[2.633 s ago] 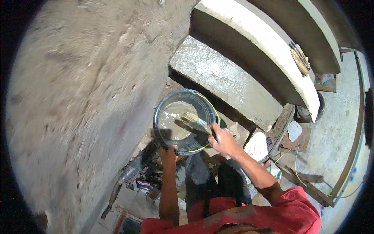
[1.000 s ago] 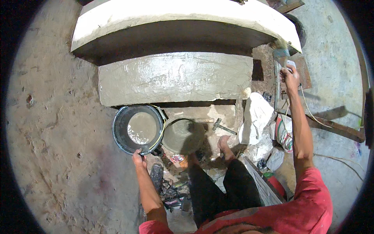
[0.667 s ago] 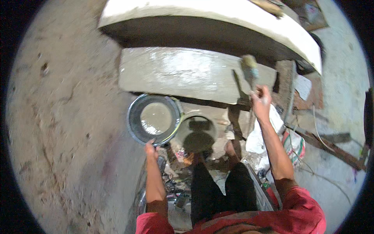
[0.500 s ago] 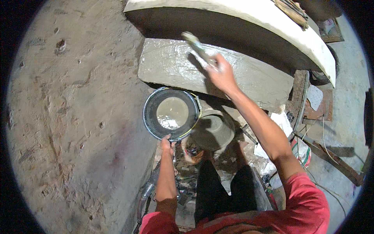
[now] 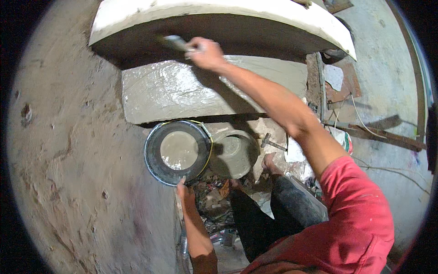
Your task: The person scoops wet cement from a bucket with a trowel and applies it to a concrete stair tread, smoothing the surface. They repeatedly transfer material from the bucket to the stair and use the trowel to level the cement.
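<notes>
My right hand (image 5: pixel 204 52) is closed on the handle of a brush (image 5: pixel 175 42), blurred by motion, with its bristles pointing left. The brush is in front of the dark curved face (image 5: pixel 150 39) under a white rounded edge; whether the bristles touch it I cannot tell. Below lies a grey slab (image 5: pixel 153 91), its surface wet and shiny. My left hand (image 5: pixel 184 188) grips the near rim of a black bucket (image 5: pixel 156 153), thumb over the edge. Inside the bucket is grey, watery slurry (image 5: pixel 179 148). A yellowish handle runs along the bucket's right side.
A grey-coated tub (image 5: pixel 235 155) stands right of the bucket, near my feet. Past it lie a hammer (image 5: pixel 273 144) and rubble. A rough plastered wall (image 5: pixel 77 150) rises along the left. Farther right are a white scrap (image 5: pixel 334 77), a long bar (image 5: pixel 378 136) and loose cables.
My right hand has swung the brush left and up, from over the wet slab to the dark curved face. My view has shifted to the right; my left hand still grips the bucket.
</notes>
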`<move>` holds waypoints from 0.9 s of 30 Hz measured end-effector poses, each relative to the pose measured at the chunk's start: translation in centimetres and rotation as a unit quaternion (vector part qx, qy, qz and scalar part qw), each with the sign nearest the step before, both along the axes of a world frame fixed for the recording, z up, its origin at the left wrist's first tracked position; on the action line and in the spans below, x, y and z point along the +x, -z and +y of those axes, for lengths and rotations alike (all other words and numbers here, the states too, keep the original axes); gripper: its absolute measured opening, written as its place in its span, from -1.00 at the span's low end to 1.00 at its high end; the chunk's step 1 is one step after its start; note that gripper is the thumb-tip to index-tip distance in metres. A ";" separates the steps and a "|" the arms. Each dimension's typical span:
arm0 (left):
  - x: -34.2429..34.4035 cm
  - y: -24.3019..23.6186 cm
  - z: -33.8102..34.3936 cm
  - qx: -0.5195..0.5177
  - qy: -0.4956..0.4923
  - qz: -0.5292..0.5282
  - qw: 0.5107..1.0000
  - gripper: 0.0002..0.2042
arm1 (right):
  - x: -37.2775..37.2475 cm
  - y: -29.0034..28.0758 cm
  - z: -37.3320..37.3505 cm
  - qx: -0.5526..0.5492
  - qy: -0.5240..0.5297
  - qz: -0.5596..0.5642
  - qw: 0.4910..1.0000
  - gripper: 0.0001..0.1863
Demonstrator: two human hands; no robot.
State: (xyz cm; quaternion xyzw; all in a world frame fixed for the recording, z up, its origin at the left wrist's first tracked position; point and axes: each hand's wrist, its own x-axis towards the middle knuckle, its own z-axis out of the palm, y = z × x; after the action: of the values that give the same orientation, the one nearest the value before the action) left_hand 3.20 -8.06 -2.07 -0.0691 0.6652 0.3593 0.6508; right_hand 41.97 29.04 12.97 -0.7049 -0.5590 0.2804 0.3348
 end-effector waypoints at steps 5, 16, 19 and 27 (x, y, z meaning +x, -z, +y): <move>-0.2 -0.3 0.4 -0.025 -0.023 0.055 0.998 -0.83 | 14.2 1.4 -9.2 0.012 0.072 -0.022 0.997 -0.67; 1.5 -2.9 1.7 -0.033 0.004 0.084 0.996 -0.82 | 29.9 -0.1 -29.5 0.015 0.339 0.038 0.940 -0.70; 1.5 -2.4 1.6 -0.053 0.001 0.113 0.992 -0.80 | 24.0 0.7 -30.0 0.013 0.328 0.104 0.939 -0.76; 3.0 -4.8 2.0 0.025 0.021 0.219 0.975 -0.62 | -7.2 2.9 -4.8 0.068 -0.012 0.119 0.991 -0.63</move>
State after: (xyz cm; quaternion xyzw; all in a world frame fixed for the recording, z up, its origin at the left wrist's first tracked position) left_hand 6.15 -6.10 2.68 0.0417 0.7834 0.3687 0.4986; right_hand 34.77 24.24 10.02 -0.6356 -0.5416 0.3275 0.4422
